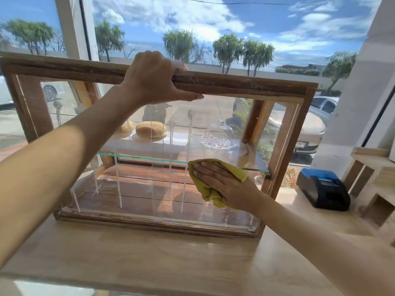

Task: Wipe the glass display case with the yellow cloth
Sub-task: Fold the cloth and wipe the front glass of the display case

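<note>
The glass display case (284,133) has a rough wooden frame and stands on a light wooden counter. White streaks of cleaner run down its front pane. My left hand (154,79) grips the top front rail of the frame, thumb under the wood and fingers over it. My right hand (224,184) presses the yellow cloth (205,189) flat against the lower right part of the front glass, fingers straight and spread. Part of the cloth hangs bunched below my palm.
Inside the case, a glass shelf carries two sesame buns (151,129) and a clear glass dome (220,135). A black and blue receipt printer (323,188) sits on the counter (149,257) to the right, beside a wooden stand (374,165). Behind is a big window with parked cars outside.
</note>
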{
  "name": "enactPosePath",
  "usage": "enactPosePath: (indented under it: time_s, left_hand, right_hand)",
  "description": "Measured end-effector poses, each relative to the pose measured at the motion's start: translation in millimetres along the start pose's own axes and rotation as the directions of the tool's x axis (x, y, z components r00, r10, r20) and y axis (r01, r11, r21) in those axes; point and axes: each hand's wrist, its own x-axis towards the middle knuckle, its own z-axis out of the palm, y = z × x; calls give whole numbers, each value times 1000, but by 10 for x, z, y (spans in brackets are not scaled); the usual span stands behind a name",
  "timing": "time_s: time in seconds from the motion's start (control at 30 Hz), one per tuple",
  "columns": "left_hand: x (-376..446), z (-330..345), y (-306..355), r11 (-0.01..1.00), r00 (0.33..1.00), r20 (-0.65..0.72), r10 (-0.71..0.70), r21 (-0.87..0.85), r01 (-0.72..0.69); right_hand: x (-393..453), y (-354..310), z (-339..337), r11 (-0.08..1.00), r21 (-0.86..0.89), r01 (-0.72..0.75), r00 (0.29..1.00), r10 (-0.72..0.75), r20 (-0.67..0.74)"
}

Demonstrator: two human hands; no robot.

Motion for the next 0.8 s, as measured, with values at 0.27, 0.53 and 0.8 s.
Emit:
enactPosePath:
  time_s: [0.27,0.53,0.8]
  left_hand:
    - [0,-21,20,1000,1000,-13,-10,10,10]
    - [-5,-28,34,999,999,-14,-41,4,41]
    - [-16,1,16,999,999,-5,-36,9,36]
  right_hand:
    - [-500,-359,374,982,-151,115,982,-89,167]
    - [-709,-537,539,989,-85,123,940,-89,329]
    - [-529,-529,78,999,-14,42,999,-42,24]
